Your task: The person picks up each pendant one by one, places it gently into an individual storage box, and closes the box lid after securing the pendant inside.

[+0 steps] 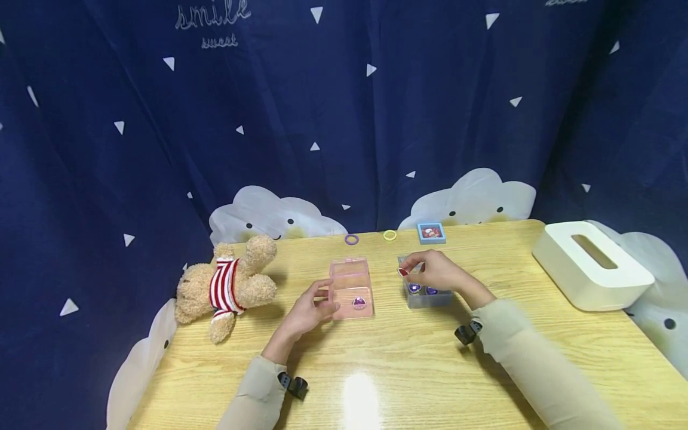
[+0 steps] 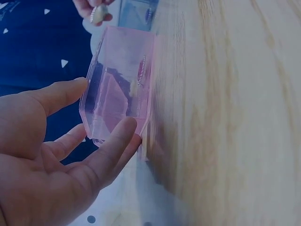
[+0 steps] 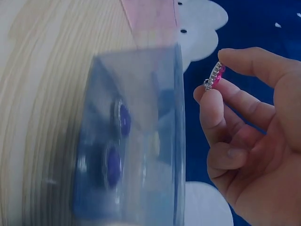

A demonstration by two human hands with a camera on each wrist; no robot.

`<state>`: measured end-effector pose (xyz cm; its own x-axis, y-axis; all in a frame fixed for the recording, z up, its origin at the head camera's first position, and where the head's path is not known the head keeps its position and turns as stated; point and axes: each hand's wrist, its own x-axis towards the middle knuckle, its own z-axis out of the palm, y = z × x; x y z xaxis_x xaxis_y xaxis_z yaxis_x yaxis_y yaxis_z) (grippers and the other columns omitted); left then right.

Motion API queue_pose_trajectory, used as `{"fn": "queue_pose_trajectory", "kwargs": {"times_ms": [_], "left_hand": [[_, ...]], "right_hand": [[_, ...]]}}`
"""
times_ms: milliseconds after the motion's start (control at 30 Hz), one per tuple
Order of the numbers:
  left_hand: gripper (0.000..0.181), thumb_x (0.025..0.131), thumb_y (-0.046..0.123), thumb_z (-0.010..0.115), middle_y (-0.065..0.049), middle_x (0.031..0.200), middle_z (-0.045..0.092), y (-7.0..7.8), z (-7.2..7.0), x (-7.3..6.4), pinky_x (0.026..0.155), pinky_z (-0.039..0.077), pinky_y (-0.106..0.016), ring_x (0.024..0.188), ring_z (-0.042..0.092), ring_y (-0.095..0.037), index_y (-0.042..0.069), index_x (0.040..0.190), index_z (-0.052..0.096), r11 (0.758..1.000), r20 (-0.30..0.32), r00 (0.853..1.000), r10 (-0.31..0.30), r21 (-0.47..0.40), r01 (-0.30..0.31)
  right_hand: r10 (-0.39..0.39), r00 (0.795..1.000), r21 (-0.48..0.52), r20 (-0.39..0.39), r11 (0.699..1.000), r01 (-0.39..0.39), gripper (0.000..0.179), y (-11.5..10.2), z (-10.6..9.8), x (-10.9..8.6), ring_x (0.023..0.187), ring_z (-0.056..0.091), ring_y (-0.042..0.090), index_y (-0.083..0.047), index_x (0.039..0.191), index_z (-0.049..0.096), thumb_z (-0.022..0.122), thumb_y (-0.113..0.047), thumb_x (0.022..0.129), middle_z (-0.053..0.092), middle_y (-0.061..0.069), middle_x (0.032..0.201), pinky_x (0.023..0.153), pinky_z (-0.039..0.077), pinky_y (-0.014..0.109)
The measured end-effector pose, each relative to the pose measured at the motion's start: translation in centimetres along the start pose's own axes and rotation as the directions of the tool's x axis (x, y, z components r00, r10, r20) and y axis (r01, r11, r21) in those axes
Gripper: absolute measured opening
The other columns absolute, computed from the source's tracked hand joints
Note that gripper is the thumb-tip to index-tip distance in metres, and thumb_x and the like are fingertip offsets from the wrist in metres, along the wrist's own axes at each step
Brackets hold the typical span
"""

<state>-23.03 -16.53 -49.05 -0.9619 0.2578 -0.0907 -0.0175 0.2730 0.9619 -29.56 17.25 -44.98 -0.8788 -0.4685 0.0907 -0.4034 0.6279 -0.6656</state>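
Observation:
In the head view my right hand (image 1: 438,272) is raised over the clear blue-grey box (image 1: 430,300). Thumb and fingertips pinch a red gem charm (image 1: 402,272); the right wrist view shows its silver beaded rim and small ring. Two purple gem charms, one (image 3: 113,167) nearer that camera than the other (image 3: 123,118), lie inside the blue-grey box. Left of it stands a clear pink box (image 1: 352,313) with its lid (image 1: 349,267) laid back. A purple gem charm (image 1: 359,303) rests in the pink box. At its left side, my left hand (image 1: 307,310) has its fingers loosely spread, fingertips against or close beside the wall.
A teddy bear (image 1: 223,289) in a striped shirt lies at the left. Behind the boxes are a purple ring (image 1: 352,239), a yellow ring (image 1: 390,235) and a small blue frame (image 1: 432,233). A white tissue box (image 1: 591,269) stands at the right. Dark blue curtain (image 1: 344,107) hangs behind.

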Motion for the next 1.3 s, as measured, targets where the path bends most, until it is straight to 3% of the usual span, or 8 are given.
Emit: {"fn": "queue_pose_trajectory", "kwargs": {"times_ms": [367, 667, 833, 1300], "left_hand": [[0.065, 0.093, 0.008, 0.069, -0.03, 0.137, 0.048, 0.0, -0.1, 0.1, 0.09, 0.061, -0.045, 0.111, 0.061, -0.032, 0.007, 0.15, 0.038, 1.0, -0.002, 1.0, -0.002, -0.01, 0.002], [0.065, 0.093, 0.008, 0.069, -0.03, 0.138, 0.048, 0.1, -0.1, 0.2, 0.089, 0.061, -0.044, 0.112, 0.061, -0.033, 0.008, 0.15, 0.038, 1.0, -0.006, 1.0, -0.004, -0.003, 0.004], [0.066, 0.092, 0.008, 0.069, -0.031, 0.138, 0.048, 0.0, -0.1, 0.1, 0.09, 0.061, -0.045, 0.112, 0.062, -0.033, 0.007, 0.15, 0.038, 1.0, -0.004, 1.0, -0.01, -0.014, 0.01], [0.065, 0.093, 0.009, 0.07, -0.031, 0.137, 0.048, -0.1, 0.0, 0.2, 0.09, 0.061, -0.046, 0.111, 0.061, -0.032, 0.006, 0.15, 0.038, 0.999, 0.012, 1.0, -0.004, -0.032, 0.004]], "right_hand": [[-0.1, 0.994, -0.024, 0.05, 0.995, 0.101, 0.023, -3.1, 2.7, 1.8, 0.069, 0.058, 0.008, -0.019, 0.108, 0.074, 0.076, -0.022, 0.085, 0.075, -0.004, 0.1, 0.061, 0.049, 0.022], [-0.177, 0.979, 0.01, 0.1, 0.984, 0.177, 0.026, -4.5, 4.8, 3.2, 0.083, 0.067, 0.018, -0.013, 0.11, 0.074, 0.074, -0.012, 0.084, 0.075, 0.0, 0.104, 0.07, 0.054, 0.022], [-0.174, 0.974, -0.003, 0.145, 0.984, 0.177, 0.024, -4.8, 6.0, 3.7, 0.089, 0.067, 0.02, -0.015, 0.108, 0.074, 0.074, -0.013, 0.084, 0.075, -0.001, 0.102, 0.073, 0.054, 0.022], [-0.171, 0.965, -0.048, 0.198, 0.982, 0.184, 0.021, -4.7, 8.3, 4.9, 0.074, 0.061, 0.006, -0.018, 0.101, 0.076, 0.08, -0.015, 0.08, 0.077, -0.009, 0.095, 0.072, 0.051, 0.022]]}}
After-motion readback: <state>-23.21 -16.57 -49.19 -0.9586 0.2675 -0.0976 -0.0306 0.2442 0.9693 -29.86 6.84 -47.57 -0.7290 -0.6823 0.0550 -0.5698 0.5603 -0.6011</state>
